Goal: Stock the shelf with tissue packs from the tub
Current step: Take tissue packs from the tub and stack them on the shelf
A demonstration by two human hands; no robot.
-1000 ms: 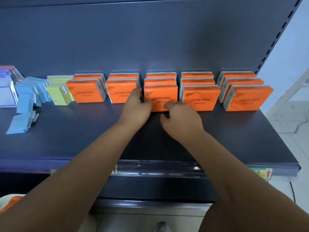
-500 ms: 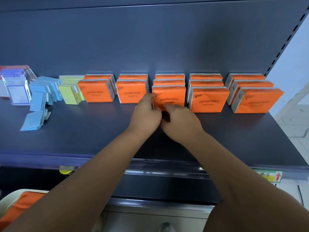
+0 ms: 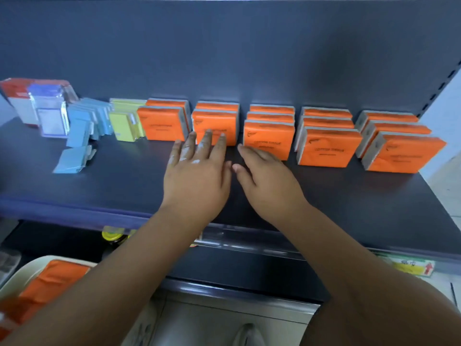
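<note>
Five rows of orange tissue packs (image 3: 268, 139) stand at twelve o'clock on the shelf (image 3: 124, 186), long sides running nine to three. The left hand (image 3: 197, 176) and right hand (image 3: 269, 181) lie flat with straight fingers, holding nothing. Spare packs (image 3: 57, 278) wait in the tub (image 3: 23, 272) at seven o'clock, nearer the left hand.

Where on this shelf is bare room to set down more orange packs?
Bare shelf runs along the front edge, deepest before the two left orange rows. Crowded: the blue packs at far left, and the narrow gaps between rows.
</note>
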